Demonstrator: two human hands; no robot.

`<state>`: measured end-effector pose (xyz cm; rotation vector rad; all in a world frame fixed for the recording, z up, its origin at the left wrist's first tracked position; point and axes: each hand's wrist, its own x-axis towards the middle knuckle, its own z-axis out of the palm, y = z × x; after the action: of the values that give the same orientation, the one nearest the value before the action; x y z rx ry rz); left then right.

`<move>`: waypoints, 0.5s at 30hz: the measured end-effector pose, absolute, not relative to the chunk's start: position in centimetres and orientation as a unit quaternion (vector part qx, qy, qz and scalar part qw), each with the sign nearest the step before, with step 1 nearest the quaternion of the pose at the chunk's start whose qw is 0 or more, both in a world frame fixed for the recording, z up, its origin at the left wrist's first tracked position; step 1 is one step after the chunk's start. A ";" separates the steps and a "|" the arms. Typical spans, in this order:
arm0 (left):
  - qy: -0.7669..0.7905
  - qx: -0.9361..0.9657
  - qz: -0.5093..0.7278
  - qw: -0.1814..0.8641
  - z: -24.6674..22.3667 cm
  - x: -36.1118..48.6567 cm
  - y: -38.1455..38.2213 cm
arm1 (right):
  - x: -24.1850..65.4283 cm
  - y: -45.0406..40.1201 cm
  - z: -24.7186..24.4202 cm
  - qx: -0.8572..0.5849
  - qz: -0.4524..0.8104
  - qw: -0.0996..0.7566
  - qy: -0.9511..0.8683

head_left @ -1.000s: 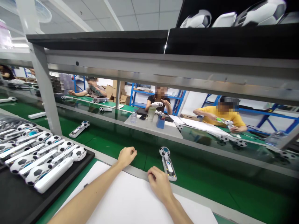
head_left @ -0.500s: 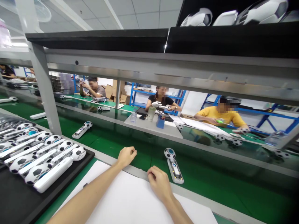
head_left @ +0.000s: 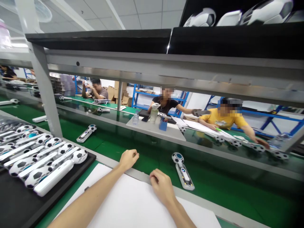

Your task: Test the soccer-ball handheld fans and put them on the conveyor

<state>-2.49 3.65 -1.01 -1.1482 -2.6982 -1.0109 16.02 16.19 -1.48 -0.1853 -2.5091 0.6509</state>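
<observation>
My left hand (head_left: 129, 160) rests near the metal edge of the green conveyor belt (head_left: 152, 155), its fingers curled in and nothing visible in them. Close by on the right, my right hand (head_left: 163, 185) lies loosely closed at the far edge of a white sheet (head_left: 123, 199), also without a visible object. Just right of it, apart from the fingers, a football-patterned handheld device (head_left: 184, 175) lies on the belt with its handle open and inner parts showing. A similar open device (head_left: 86, 133) sits farther left on the belt.
At left, a black tray (head_left: 16, 202) holds several football-patterned devices (head_left: 57, 175). A grey post (head_left: 45, 85) and a shelf beam (head_left: 152, 65) stand before me. Across the belt, co-workers sit at a bench; one in a yellow top (head_left: 220, 118) reaches toward devices there.
Both open devices on the near belt have shifted right, while those on the far side slid left. My hands stayed put. Across from me, two co-workers have stretched out an arm.
</observation>
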 end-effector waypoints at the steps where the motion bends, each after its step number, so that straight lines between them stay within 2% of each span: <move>1: -0.870 -0.370 -0.326 0.021 -1.0 -2.5 3.6 | 16.0 16.2 -1.5 -0.069 0.241 0.268 -0.930; 15: -0.872 -0.371 -0.318 0.023 -1.0 -2.5 3.6 | 16.1 16.2 -1.4 -0.072 0.241 0.264 -0.931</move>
<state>-2.47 3.62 -0.97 -1.1500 -2.6994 -0.9859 16.10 16.23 -1.44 -0.1934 -2.5174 0.6505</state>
